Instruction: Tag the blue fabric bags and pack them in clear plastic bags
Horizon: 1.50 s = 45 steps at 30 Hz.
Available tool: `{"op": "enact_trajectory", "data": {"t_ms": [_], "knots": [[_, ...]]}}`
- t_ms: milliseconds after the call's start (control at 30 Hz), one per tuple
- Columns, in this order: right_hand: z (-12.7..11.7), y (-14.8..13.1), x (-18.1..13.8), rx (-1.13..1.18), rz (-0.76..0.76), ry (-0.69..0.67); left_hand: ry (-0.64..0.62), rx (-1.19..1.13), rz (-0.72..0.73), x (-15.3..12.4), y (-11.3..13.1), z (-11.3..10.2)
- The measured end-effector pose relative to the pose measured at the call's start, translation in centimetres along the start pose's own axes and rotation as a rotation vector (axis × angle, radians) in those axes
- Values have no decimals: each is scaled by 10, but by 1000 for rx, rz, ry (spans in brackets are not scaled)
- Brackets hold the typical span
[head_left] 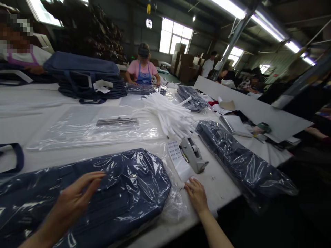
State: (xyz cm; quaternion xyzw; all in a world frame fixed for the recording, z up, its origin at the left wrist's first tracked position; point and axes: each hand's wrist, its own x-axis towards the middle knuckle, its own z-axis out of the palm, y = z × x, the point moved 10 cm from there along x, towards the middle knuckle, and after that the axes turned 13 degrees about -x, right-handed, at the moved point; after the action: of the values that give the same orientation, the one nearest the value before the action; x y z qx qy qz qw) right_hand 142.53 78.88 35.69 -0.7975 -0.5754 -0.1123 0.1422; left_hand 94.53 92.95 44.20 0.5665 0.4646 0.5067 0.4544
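My left hand [74,196] is raised over a navy fabric bag in clear plastic wrapping [134,186]. Its fingers are stretched forward with the thumb close below them, and nothing shows between the tips. My right hand [197,194] rests on the table, fingers bent over the near end of a white sheet of printed labels [181,165], gripping that edge. Beside the sheet stands a grey tape dispenser [193,155]. Loose clear plastic [176,203] spreads from the bag's right end towards my right hand.
Another wrapped navy bag [240,162] overhangs the table's right edge. White strips [170,110] lie heaped mid-table, beside flat clear plastic bags [77,127]. A stack of navy bags [85,75] stands at the back left. Co-workers [142,69] are across the table.
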Motion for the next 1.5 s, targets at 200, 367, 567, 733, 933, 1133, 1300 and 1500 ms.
{"op": "enact_trajectory", "data": {"t_ms": [200, 367, 567, 733, 933, 1133, 1300, 1500], "knots": [[-58, -22, 21, 79, 82, 129, -416, -642, -749, -7, -19, 259], [-123, -36, 5, 69, -3, 284, -381, -765, -1010, -5, -46, 366], [-146, -48, -23, 149, -249, 171, -327, -818, -886, 16, -38, 387], [-136, -1, 28, 612, 212, 96, -456, -798, -835, -3, -13, 373], [-97, -28, 74, 919, 175, -106, -535, -876, -822, -19, 9, 365], [-135, -46, 70, 636, -104, 206, -435, -912, -924, -19, 2, 364], [-176, -62, 40, 248, -316, 700, -540, -836, -1017, -17, -3, 378], [-177, -25, 46, 472, -18, 727, -532, -668, -805, 21, -9, 366]]}}
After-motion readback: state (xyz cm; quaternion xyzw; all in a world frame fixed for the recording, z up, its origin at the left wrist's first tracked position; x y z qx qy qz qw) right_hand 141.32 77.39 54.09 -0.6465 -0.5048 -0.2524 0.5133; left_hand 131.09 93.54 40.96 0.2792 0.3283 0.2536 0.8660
